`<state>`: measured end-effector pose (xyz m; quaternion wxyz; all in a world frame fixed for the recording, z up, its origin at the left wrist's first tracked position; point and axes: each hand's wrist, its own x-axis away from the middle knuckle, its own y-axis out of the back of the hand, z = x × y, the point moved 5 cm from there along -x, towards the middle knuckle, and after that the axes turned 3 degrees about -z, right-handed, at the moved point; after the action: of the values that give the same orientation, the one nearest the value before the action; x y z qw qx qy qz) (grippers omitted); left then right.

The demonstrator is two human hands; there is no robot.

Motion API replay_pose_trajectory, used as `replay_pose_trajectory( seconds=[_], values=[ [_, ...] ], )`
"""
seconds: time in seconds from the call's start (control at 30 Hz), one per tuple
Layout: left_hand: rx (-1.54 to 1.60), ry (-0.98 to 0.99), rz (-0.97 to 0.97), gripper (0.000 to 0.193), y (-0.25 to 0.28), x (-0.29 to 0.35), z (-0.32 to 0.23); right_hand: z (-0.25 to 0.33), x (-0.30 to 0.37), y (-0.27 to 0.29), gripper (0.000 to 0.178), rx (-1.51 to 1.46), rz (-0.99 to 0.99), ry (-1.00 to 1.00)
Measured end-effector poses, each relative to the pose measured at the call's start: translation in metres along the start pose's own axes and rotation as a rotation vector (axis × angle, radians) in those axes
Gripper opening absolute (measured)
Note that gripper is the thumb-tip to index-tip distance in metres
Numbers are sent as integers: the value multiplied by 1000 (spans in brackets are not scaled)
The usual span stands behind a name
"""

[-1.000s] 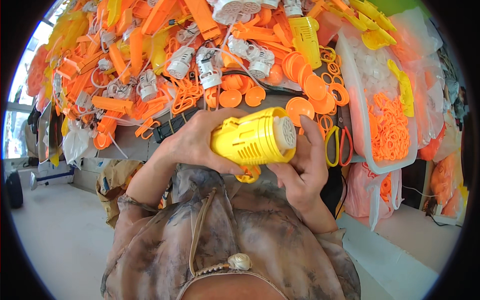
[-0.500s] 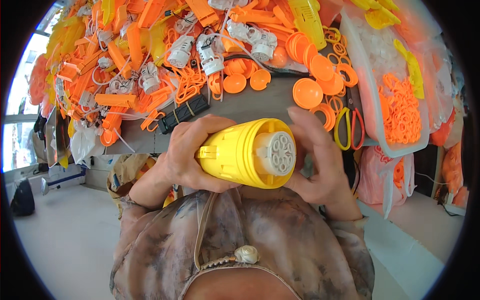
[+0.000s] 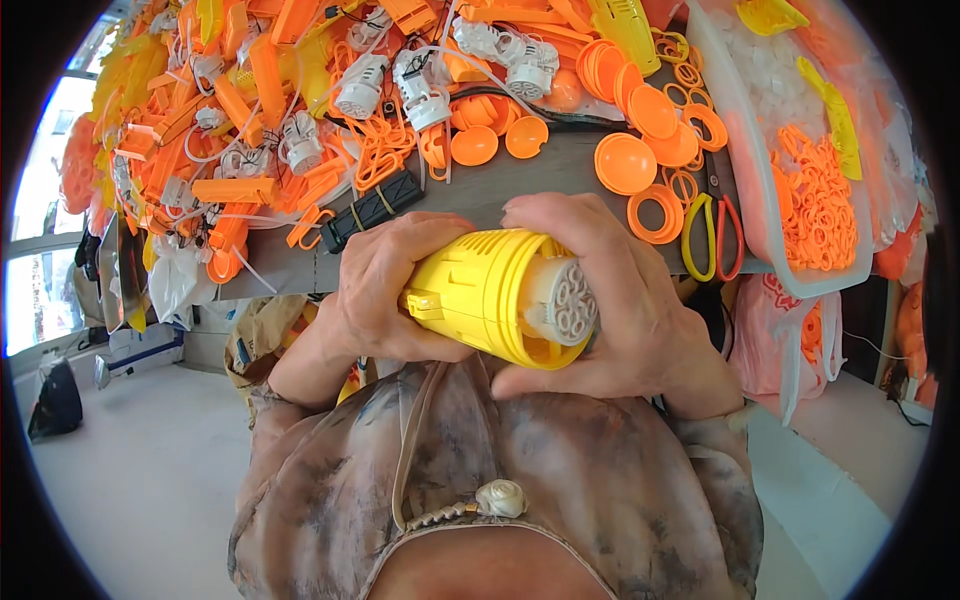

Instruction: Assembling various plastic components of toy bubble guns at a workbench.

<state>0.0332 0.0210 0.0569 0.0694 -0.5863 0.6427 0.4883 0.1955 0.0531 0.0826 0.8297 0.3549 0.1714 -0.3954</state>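
A yellow ribbed plastic cylinder housing (image 3: 462, 290) lies sideways in front of my chest, held by both hands. At its open right end sits a white round insert (image 3: 566, 302) with several ring-shaped holes in its face. My left hand (image 3: 388, 290) wraps round the closed end, fingers over the top and thumb underneath. My right hand (image 3: 630, 300) curves round the open rim, fingers on top and thumb below; its palm is close to the insert's face. The parts of the housing under my fingers are hidden.
Orange and yellow plastic parts and white motor units (image 3: 420, 88) with wires pile up on the grey table (image 3: 560, 178). Orange cups (image 3: 626, 164), rings (image 3: 656, 214) and scissors (image 3: 712, 235) lie at right. Beside them stands a clear bin (image 3: 820, 284) of orange rings.
My right hand has closed in from the right onto the housing's open end, where it was spread apart before. The housing's open end has turned slightly farther to the right.
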Motion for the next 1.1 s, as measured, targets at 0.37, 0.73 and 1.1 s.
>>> replay_pose_trajectory(
  seconds=[0.37,0.73,1.1],
  values=[
    [-9,-74,-1,62,0,-3,8,-7,2,-7,82,19,-126,71],
    [106,121,-11,84,5,-5,17,-29,16,7,82,-11,-223,-66],
    [560,441,-490,72,-24,-9,41,-34,37,2,86,-50,-554,-61]
  ],
)
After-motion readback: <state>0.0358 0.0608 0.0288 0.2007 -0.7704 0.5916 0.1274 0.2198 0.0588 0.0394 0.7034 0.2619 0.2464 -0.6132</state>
